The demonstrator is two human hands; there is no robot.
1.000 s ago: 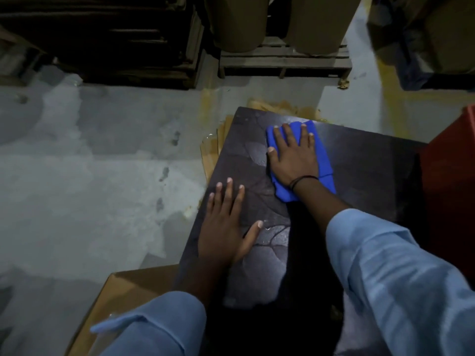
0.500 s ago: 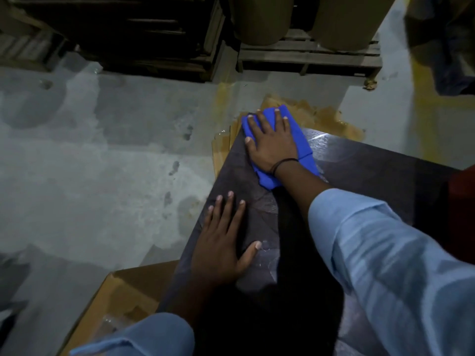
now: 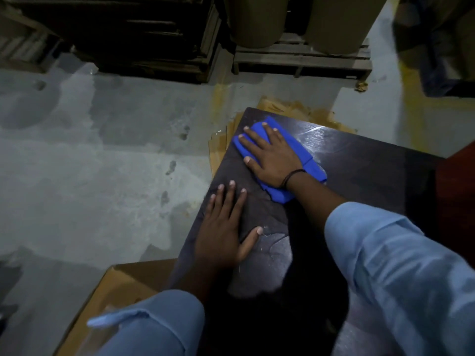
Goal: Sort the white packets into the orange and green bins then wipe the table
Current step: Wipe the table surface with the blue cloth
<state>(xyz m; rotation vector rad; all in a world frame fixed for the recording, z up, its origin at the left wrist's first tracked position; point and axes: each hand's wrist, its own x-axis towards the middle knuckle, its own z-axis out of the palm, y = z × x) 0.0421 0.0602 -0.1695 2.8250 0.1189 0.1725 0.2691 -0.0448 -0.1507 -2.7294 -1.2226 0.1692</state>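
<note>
The right hand presses flat, fingers spread, on a folded blue cloth atop the dark glossy counter, while the left hand rests spread flat beside it.

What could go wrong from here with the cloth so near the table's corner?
1. The blue cloth under the right hand lies at the far left corner of the table; another push outward could carry it over the edge onto the floor.
2. The left hand presses flat beside a shiny, possibly wet patch; it might slip if leaned on.
</note>
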